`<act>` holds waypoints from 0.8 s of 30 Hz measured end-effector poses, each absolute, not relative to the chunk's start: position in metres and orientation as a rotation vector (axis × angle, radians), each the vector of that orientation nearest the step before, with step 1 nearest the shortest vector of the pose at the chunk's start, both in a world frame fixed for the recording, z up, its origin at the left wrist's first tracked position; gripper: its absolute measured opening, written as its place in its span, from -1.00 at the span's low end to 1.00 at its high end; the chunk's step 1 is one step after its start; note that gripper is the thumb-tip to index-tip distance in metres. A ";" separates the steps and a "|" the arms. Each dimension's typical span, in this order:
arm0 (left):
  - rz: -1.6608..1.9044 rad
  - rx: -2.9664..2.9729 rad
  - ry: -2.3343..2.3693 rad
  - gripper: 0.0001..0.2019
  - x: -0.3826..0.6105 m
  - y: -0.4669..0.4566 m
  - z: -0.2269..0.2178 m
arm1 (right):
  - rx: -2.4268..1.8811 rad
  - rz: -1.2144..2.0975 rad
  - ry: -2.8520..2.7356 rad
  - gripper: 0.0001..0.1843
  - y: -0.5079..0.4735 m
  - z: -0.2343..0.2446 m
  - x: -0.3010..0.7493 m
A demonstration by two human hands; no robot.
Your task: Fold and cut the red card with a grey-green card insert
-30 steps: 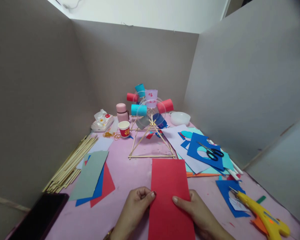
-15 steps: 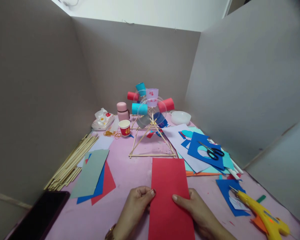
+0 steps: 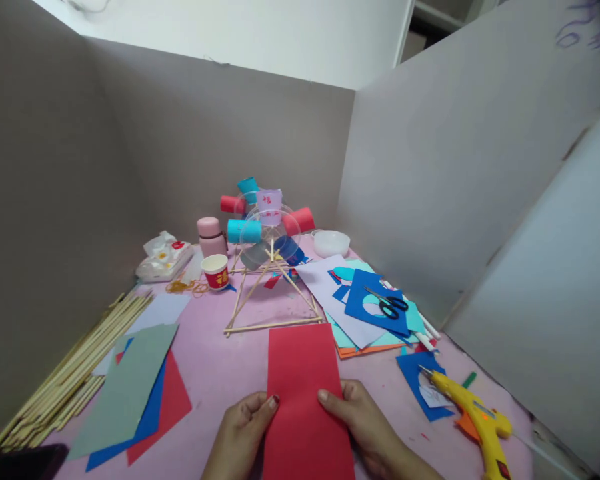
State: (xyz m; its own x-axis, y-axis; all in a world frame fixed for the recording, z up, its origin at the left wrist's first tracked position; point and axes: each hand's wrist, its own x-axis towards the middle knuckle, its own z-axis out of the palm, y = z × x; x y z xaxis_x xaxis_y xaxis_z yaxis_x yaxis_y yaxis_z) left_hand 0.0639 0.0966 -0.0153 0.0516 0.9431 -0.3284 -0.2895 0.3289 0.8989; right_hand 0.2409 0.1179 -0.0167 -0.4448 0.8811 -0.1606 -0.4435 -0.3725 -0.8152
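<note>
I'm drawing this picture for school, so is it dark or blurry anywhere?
In the head view, the left wall is dark grey, while the right wall looks paler; in that same head view, the red paper has clear edges and no strong glare, but the phone at the bottom-left is dim, soft-edged and cut off.

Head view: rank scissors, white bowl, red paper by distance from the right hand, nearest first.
1. Red paper: held by the right hand, front center.
2. Scissors: beyond the hand, slightly to its right, on the paper pile.
3. White bowl: farthest, near the back wall.
</note>
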 end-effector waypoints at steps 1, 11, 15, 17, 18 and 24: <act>1.091 0.735 1.140 -0.69 0.063 0.097 -0.015 | -0.759 1.913 -0.894 -0.51 0.120 -0.017 0.241; 1.121 0.702 1.174 -0.66 0.059 0.100 -0.012 | -0.968 1.790 -0.840 -0.58 0.131 -0.028 0.244; 1.105 0.702 1.183 -0.65 0.061 0.099 -0.011 | -0.910 1.814 -0.856 -0.60 0.131 -0.026 0.245; 1.083 0.709 1.172 -0.64 0.063 0.097 -0.013 | -0.844 1.847 -0.876 -0.66 0.131 -0.024 0.246; 1.080 0.713 1.168 -0.64 0.065 0.096 -0.014 | -0.818 1.862 -0.880 -0.66 0.131 -0.024 0.246; 1.083 0.703 1.140 -0.65 0.070 0.097 -0.018 | -0.912 1.761 -0.777 -0.71 0.140 -0.031 0.249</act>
